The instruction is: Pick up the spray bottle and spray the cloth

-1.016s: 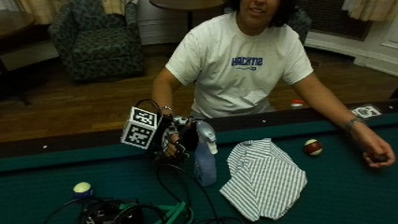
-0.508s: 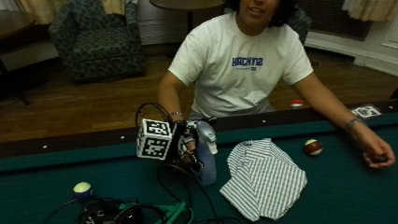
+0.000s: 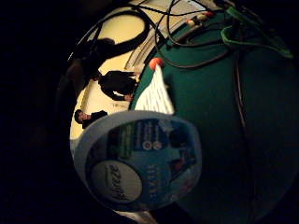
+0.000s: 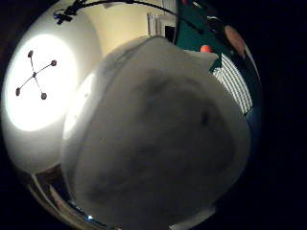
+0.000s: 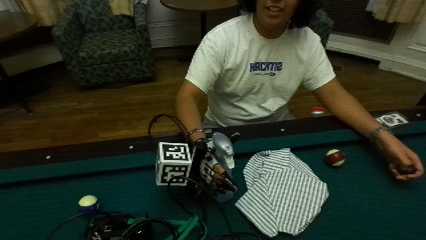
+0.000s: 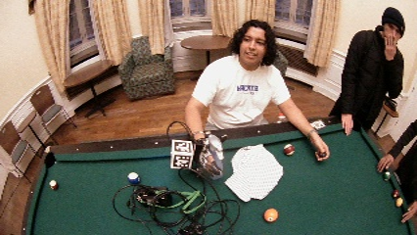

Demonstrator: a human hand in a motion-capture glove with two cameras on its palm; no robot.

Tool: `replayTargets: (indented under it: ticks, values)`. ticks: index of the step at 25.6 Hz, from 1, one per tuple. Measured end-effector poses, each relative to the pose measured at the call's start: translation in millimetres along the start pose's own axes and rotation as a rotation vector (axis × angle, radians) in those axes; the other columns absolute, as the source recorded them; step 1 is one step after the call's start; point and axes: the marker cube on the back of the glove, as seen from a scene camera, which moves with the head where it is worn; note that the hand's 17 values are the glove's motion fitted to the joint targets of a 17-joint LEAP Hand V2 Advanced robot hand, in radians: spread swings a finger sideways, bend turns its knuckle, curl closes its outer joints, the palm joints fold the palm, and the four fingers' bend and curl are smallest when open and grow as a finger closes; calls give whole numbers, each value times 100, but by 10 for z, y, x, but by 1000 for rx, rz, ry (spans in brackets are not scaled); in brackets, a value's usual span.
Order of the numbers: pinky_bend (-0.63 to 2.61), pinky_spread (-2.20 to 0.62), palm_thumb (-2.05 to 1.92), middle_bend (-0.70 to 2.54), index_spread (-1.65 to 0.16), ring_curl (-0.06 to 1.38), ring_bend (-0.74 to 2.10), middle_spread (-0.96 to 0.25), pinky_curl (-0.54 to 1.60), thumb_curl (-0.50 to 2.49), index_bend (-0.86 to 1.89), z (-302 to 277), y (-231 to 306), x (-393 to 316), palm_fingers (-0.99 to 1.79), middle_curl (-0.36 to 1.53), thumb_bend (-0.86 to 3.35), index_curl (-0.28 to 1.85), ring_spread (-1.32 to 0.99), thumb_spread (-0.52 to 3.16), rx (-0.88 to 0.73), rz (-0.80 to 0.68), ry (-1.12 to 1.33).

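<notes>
The spray bottle [image 5: 222, 150], pale blue with a white trigger head, is upright on the green felt [image 5: 373, 210], close to the near rail. My gloved right hand [image 5: 210, 172] grips its body from the side. I cannot tell whether its base touches the felt. The Febreze label on the bottle [image 3: 140, 161] fills the little finger side palm view, and the bottle's pale surface [image 4: 158, 139] fills the thumb side view. The striped cloth [image 5: 283, 192] lies crumpled on the felt just beside the bottle, on its nozzle side. In the wide view, the bottle [image 6: 212, 155] and the cloth [image 6: 255, 171] sit mid-table.
A red-and-white ball [image 5: 335, 157] lies beyond the cloth. The person's bare left hand [image 5: 406, 167] rests on the felt. A pale ball [image 5: 88, 201] and a tangle of cables [image 5: 140, 227] lie on the other side of the bottle. An orange ball [image 6: 270, 214] sits further out.
My gloved hand has moved in from beside the bottle and closed round its body. The cloth and the balls lie where they were.
</notes>
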Motion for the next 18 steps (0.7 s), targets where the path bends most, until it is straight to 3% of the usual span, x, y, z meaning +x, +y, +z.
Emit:
replayTargets:
  ticks: [7, 18]
  values:
    - [13, 4, 72, 44, -31, 41, 44, -19, 18, 44, 19, 16, -126, -55, 114, 46, -3, 47, -18, 95, -34, 32, -47]
    - [13, 4, 72, 44, -31, 41, 44, -19, 18, 44, 19, -37, 50, -322, 114, 46, -3, 47, -18, 95, 210, -86, -42]
